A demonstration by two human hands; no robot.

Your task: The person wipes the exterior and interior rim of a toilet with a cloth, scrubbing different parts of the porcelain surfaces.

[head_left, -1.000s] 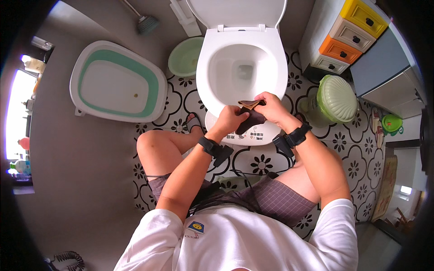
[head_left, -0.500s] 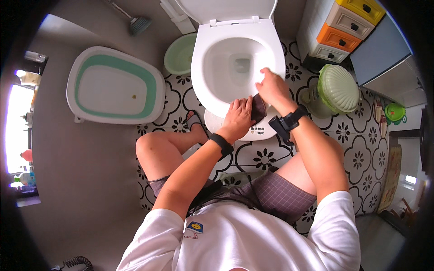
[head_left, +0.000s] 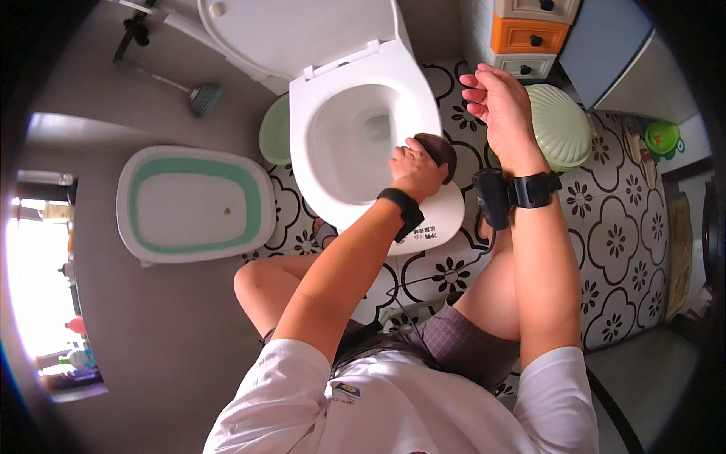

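The white toilet seat (head_left: pixel 300 144) lies ahead of me with its lid (head_left: pixel 310 26) raised. At the seat's right front edge, my left hand (head_left: pixel 417 170) is closed on a dark brown flat piece (head_left: pixel 439 150). It looks like a cloth or pad, but its material cannot be made out. Part of the piece is hidden under the hand. My right hand (head_left: pixel 505 106) is held up to the right of the toilet, off the seat. Its fingers are loosely bent and apart, and nothing shows in them. Black straps circle both wrists.
A white and green folding tub (head_left: pixel 262 204) stands at the left, with a pale green basin (head_left: pixel 274 132) beside the toilet. To the right are a bin with a shell-shaped lid (head_left: pixel 558 125) and a drawer unit (head_left: pixel 529 36). A brush (head_left: pixel 203 98) hangs on the wall.
My right hand has lifted off the seat and moved to the right. My left hand has shifted up along the right rim with the brown piece. The whole view has turned slightly.
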